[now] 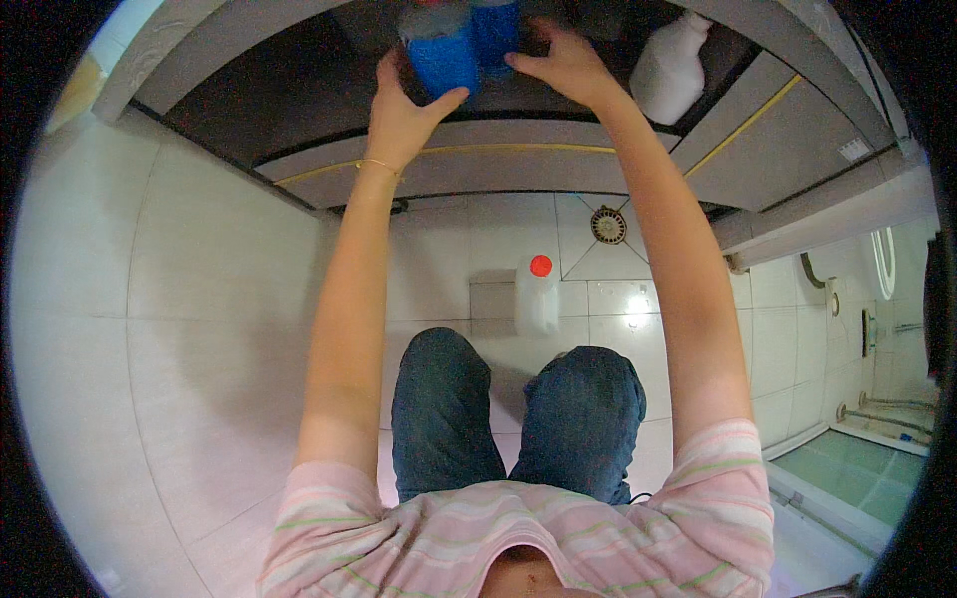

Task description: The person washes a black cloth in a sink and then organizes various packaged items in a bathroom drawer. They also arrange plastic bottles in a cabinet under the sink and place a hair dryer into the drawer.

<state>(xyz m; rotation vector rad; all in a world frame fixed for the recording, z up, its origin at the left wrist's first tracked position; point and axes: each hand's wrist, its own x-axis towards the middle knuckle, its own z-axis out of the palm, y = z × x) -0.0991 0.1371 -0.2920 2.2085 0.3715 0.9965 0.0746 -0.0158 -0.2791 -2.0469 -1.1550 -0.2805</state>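
My left hand (404,116) is at the front of a dark cabinet compartment, its fingers and thumb around the lower part of a bottle of blue liquid (442,63). That bottle is blurred, and a bit of red shows at its top by the picture's edge. Just behind it to the right is a second blue container (496,34), its upper part cut off. My right hand (564,63) is beside this one with fingers spread, thumb tip at its edge; I cannot tell if they touch. Farther right, a white plastic bottle (669,71) stands in the compartment.
A translucent bottle with a red cap (537,299) is on the tiled floor before my knees. Beyond it lies a round floor drain (608,224). The cabinet's lower front (516,168) spans the view below the compartment. Pipes (882,407) and a glass panel (845,467) are at right.
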